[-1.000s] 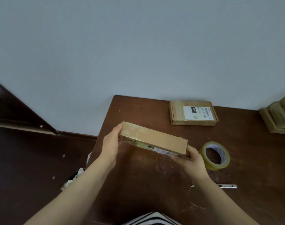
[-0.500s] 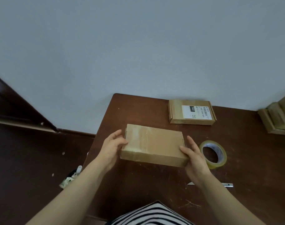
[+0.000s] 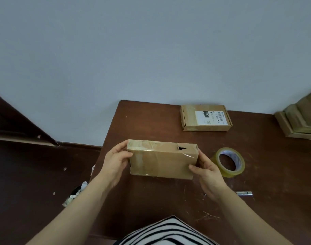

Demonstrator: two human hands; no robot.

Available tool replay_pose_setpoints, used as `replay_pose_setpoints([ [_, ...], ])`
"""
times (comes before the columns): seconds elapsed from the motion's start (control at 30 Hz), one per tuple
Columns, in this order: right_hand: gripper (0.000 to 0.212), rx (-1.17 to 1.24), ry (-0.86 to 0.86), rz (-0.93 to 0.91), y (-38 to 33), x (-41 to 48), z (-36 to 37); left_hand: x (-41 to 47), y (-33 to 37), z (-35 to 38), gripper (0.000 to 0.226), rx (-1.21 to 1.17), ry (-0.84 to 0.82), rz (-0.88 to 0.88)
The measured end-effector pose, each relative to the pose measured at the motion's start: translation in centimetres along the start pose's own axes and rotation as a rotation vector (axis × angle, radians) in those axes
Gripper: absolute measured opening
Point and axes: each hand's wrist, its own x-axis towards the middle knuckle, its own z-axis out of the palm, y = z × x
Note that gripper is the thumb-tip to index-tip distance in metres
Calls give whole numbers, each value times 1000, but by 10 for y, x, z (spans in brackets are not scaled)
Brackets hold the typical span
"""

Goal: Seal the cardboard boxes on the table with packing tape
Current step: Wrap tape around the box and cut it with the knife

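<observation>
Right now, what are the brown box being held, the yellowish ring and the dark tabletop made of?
Brown box: matt cardboard, seemingly; fold edges and a torn hole show, with glossy clear tape over it. Yellowish ring: probably plastic packing tape, shiny and translucent. Dark brown tabletop: likely varnished wood or laminate, with pale scratches.

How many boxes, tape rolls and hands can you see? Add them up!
Boxes in full view: 2, held box and labelled box
Tape roll: 1
Hands: 2, left hand and right hand
Total: 5, leaving out the cut-off pile at the right edge
</observation>
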Motion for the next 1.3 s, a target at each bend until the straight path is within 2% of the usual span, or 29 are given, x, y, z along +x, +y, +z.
replay_pose_setpoints([
  [0.1,68,-70,35,-32,5,-2,3,2,-2,0,31,-31,7,15],
  [0.17,67,-127,58,-39,7,-3,7,3,-5,1,33,-2,54,31],
  [0.33,75,-203,106,18,6,-4,14,3,-16,0,45,345,73,72],
  [0.4,74,-307,117,13,2,-7,17,-1,-17,0,48,558,70,133],
  [0.43,74,-406,112,-16,0,-9,20,-3,-16,2,49,742,84,216],
  [0.5,81,-638,81,-91,-3,-10,27,-8,-15,10,48,1116,101,533],
  [0.53,82,-721,73,-126,-2,-9,31,-10,-15,17,44,1191,45,693],
  [0.57,80,-774,81,-156,-1,-7,35,-13,-14,25,40,1210,-54,784],
  [0.63,69,-824,153,-215,1,-4,39,-17,-17,44,34,1212,-243,828],
  [0.73,41,-901,263,-307,3,-3,40,-13,-26,61,42,1233,-356,842],
  [0.8,28,-997,300,-342,3,-3,44,-10,-30,63,42,1237,-363,860],
  [0.93,32,-1231,433,-413,0,0,54,-9,-34,62,38,1202,-344,878],
  [1.3,11,-1267,433,-525,-7,-4,66,-4,-40,60,34,1079,-323,849],
])
